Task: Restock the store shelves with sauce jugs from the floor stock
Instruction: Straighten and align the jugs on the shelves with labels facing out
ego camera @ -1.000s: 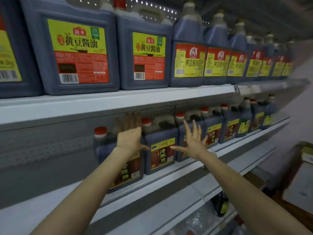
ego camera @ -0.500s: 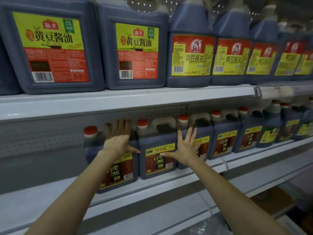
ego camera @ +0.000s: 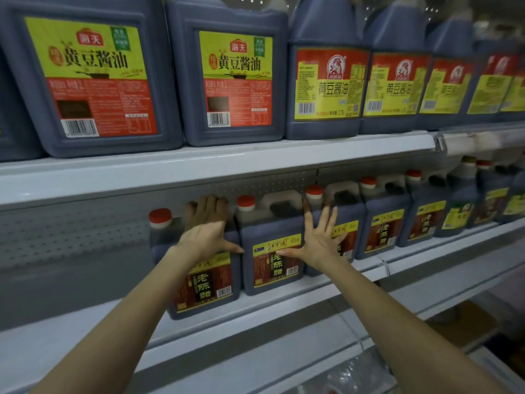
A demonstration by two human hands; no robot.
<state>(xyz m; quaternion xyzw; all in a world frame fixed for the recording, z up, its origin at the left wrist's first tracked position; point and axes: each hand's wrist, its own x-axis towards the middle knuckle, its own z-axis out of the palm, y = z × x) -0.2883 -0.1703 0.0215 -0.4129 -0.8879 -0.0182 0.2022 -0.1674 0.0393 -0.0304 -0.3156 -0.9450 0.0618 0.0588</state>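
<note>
Presently, left hand (ego camera: 206, 237) lies flat on end jug (ego camera: 204, 285), right hand (ego camera: 319, 240) splays wide on third jug (ego camera: 352, 245), both jugs on middle shelf (ego camera: 284, 305); likely risk: uneven shove twists or topples end jug.

Sauce jugs (ego camera: 270, 275) on white shelf (ego camera: 287, 307)

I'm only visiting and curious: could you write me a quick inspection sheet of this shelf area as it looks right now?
Surface: white middle shelf, carrying a row of dark red-capped jugs.
Job's things: leftmost jug and second jug stand upright, side by side.
Clutter: clear plastic wrap lower down, blurred.
Grippers: left hand rests flat on the leftmost jug, fingers over its top; right hand is spread across the second jug and third jug.
Cables: nothing seen.
Surroundings: upper shelf holds larger jugs.
</note>
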